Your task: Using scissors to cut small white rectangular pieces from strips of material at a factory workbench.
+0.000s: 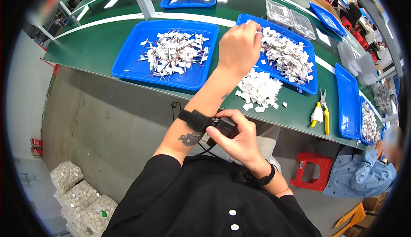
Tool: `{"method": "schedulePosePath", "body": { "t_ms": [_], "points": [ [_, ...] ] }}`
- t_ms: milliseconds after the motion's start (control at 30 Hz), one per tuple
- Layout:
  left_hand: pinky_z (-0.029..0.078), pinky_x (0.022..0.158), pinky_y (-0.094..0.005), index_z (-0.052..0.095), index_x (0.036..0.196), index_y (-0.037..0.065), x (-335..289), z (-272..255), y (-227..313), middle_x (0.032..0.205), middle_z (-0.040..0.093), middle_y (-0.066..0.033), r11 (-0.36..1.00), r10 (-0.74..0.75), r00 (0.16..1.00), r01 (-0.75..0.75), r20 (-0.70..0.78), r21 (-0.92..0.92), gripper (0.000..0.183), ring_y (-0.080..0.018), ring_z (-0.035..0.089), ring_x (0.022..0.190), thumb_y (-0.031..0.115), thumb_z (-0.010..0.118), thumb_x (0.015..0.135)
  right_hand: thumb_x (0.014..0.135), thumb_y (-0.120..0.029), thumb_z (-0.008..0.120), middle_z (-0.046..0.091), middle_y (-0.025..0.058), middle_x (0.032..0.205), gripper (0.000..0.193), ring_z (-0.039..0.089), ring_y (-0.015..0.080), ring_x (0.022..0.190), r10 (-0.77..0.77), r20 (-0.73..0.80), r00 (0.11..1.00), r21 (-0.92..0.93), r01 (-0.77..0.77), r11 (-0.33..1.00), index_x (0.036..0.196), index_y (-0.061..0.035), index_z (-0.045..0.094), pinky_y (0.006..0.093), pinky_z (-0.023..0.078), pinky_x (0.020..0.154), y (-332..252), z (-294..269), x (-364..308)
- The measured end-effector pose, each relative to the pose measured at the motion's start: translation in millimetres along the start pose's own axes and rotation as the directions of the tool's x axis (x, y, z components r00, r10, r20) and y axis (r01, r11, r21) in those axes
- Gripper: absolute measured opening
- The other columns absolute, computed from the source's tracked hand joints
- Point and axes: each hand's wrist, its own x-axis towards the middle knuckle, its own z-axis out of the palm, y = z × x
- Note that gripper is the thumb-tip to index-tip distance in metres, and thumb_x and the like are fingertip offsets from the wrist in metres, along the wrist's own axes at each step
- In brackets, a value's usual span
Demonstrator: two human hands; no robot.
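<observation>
My left arm reaches up over the table's near edge, and my left hand [239,47] is curled closed by the left side of a blue tray [314,72]. What its fingers hold, if anything, is hidden. A black strap [195,120] circles that forearm, carrying a small black box-shaped device [225,126] with a cable. Thumb and fingers of my right hand [239,139] are closed on this device. Small white pieces with thin reddish leads [287,57] fill the tray, and loose white square pieces [260,89] lie piled in front of it.
Another blue tray [124,65] holds similar pieces at left. Yellow-handled snips [321,113] lie right of the pile, near a blue tray [349,104]. Clear plastic boxes [279,13] stand behind. A red stool [314,168] is below the table; filled bags [81,198] sit on the floor at left.
</observation>
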Motion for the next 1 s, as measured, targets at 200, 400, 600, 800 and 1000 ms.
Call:
{"method": "schedulePosePath", "body": {
  "t_ms": [200,400,600,800,1000],
  "points": [
    [0.048,0.057,-0.0311,0.065,0.095,0.004,-2.4,-7.3,11.7,0.071,0.067,-0.0084,0.981,-0.127,0.988,0.137,0.083,-0.134,0.010,-0.0171,0.062,0.059,0.010,0.064,0.087,0.079,-0.014,0.078,0.070,0.0098,0.080,0.032,0.069,0.0125,0.072,0.087,-0.016,0.996,0.006,-0.087,0.996,0.100,0.0024,0.060,0.0249,0.054,0.065,-1.7,-5.0,-0.3],
    [0.042,0.057,-0.0251,0.060,0.104,0.006,9.9,-23.5,4.9,0.073,0.055,0.0007,-0.530,-0.293,0.506,0.620,0.811,-0.578,0.015,-0.0086,0.049,0.063,0.013,0.065,0.092,0.080,-0.014,0.077,0.070,0.0089,0.078,0.034,0.070,0.0124,0.072,0.058,-0.028,0.998,0.044,-0.057,0.997,0.105,-0.0002,0.059,0.0253,0.054,0.066,-1.6,-5.0,-2.0],
    [0.039,0.053,-0.0196,0.062,0.103,0.004,-7.4,-24.3,17.6,0.074,0.061,-0.0009,0.364,-0.570,0.743,0.611,0.350,-0.703,0.016,-0.0052,0.053,0.060,0.015,0.066,0.092,0.079,-0.015,0.079,0.070,0.0082,0.082,0.035,0.069,0.0116,0.074,-0.034,-0.001,0.999,-0.029,0.034,0.999,0.103,0.0001,0.059,0.0263,0.054,0.067,-4.4,7.8,-12.8],
    [0.037,0.053,-0.0162,0.063,0.098,0.002,-26.6,-44.6,14.8,0.065,0.058,0.0011,0.860,-0.305,0.951,0.298,0.051,-0.415,0.009,-0.0024,0.053,0.058,0.009,0.063,0.093,0.080,-0.023,0.078,0.070,0.0154,0.083,0.062,0.071,0.0189,0.076,0.143,0.128,0.981,-0.025,-0.141,0.990,0.123,0.0020,0.041,0.0285,0.054,0.066,-6.5,7.6,-16.9],
    [0.032,0.049,-0.0179,0.062,0.102,0.000,-18.7,-36.1,17.3,0.067,0.056,0.0005,0.388,-0.528,0.791,0.548,0.308,-0.741,0.013,-0.0028,0.046,0.055,0.009,0.062,0.093,0.079,-0.023,0.079,0.069,0.0153,0.083,0.074,0.070,0.0194,0.075,0.165,0.120,0.979,-0.047,-0.160,0.986,0.130,0.0032,0.033,0.0293,0.054,0.066,-0.1,6.2,-15.8]
  ]
}}
